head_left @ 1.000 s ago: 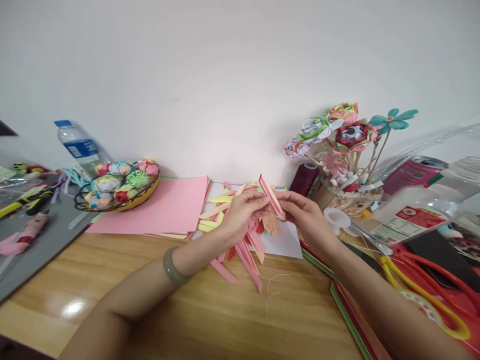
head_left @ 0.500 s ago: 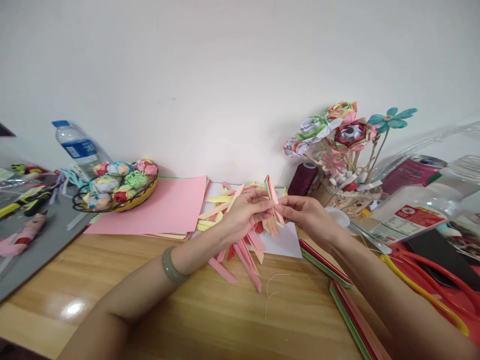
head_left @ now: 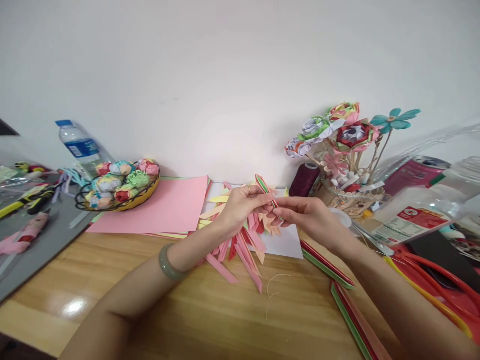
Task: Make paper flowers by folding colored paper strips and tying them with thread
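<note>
A small stack of folded paper [head_left: 263, 184], with red, green, white and peach layers, is pinched between my two hands above the middle of the table. My left hand [head_left: 243, 206] grips it by thumb and fingers from the left. From the right, the thumb and fingertips of my right hand [head_left: 309, 216] close on its lower part. Its upper end fans slightly apart and points up and left; the fingers cover its middle. Beneath my hands lies a heap of cut paper strips [head_left: 245, 255] in pink, red, yellow and peach, on white paper [head_left: 287, 242].
Pink sheets [head_left: 176, 205] and a basket [head_left: 140, 199] of paper flowers are at left. Two folded paper stacks [head_left: 326, 265] lie near my right forearm, by red-handled scissors [head_left: 431, 272]. Behind stand a maroon thread spool [head_left: 304, 180] and paper flowers [head_left: 352, 135]. A thread [head_left: 268, 295] lies in front.
The paper stack has turned from nearly upright to leaning further left, and its layered edges now face me. My right fingers have shifted lower along it.
</note>
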`<state>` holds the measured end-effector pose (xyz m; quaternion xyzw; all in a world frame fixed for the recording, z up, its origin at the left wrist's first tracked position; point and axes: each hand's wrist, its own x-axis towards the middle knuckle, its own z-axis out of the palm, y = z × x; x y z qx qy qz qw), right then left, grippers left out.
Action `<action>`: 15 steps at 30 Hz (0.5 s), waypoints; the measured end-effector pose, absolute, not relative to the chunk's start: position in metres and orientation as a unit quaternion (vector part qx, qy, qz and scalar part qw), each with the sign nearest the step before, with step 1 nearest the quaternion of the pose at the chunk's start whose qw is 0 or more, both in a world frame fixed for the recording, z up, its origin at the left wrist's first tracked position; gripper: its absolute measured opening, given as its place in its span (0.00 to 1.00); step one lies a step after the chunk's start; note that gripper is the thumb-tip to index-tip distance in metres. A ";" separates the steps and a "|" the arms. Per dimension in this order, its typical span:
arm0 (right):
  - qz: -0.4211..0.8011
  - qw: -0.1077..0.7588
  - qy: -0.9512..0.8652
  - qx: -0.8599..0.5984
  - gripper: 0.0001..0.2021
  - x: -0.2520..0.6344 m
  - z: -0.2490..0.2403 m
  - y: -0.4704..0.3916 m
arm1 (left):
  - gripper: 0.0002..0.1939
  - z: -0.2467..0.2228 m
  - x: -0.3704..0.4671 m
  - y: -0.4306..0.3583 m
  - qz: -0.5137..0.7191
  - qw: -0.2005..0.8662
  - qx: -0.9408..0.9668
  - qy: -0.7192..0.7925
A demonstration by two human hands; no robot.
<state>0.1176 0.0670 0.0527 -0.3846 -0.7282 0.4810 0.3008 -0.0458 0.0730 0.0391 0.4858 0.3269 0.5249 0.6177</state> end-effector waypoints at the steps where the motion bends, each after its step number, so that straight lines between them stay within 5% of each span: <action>1: 0.417 0.301 -0.759 -0.398 0.14 0.114 0.052 0.063 | 0.08 0.039 -0.046 0.073 0.530 0.619 0.477 0.329; 5: 0.222 0.316 -0.809 -0.444 0.13 0.103 0.048 0.048 | 0.10 0.038 -0.045 0.071 0.541 0.620 0.453 0.342; 15: 0.366 0.334 -0.778 -0.385 0.16 0.106 0.051 0.052 | 0.11 0.052 -0.045 0.062 0.531 0.614 0.511 0.283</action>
